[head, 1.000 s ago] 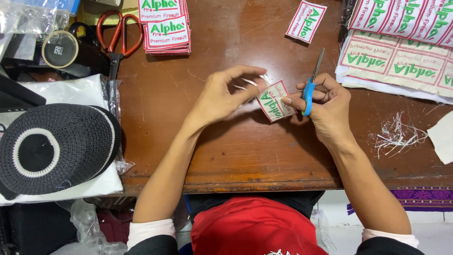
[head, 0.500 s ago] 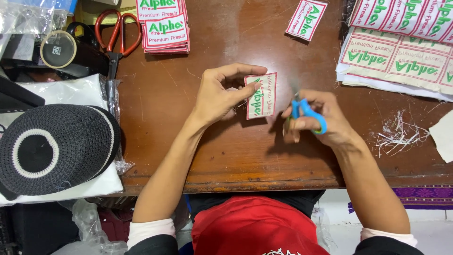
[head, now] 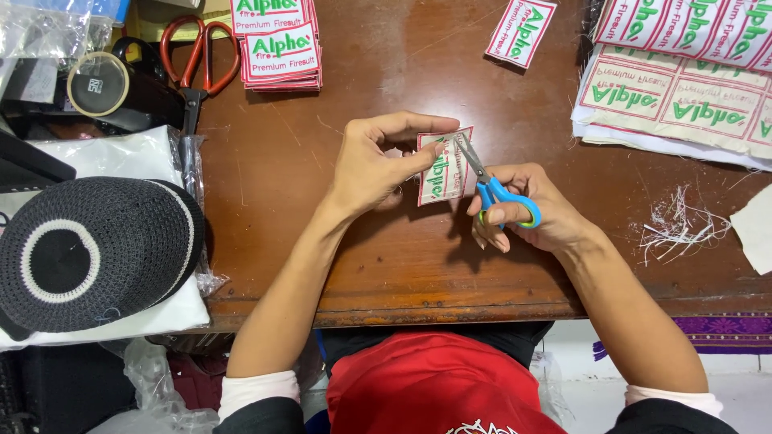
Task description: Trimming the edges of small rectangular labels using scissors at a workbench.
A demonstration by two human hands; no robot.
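Patch (head: 445, 167), white with red border, sits pinched in left hand (head: 371, 165) fingers above the worktop (head: 322, 257) middle, held flat so small blue scissors (head: 492, 186), gripped by right hand (head: 527, 207), reach its top edge. Finished patches (head: 277, 50) lie stacked at the far edge.

scissors: 2 (small blue (head: 494, 189), large red (head: 193, 68)) | loose patches: 2 (head: 445, 167) (head: 521, 32) | patch stack: 1 (head: 277, 48) | knitted cap: 1 (head: 84, 249)

Bright even light, sharp, soft shadows.
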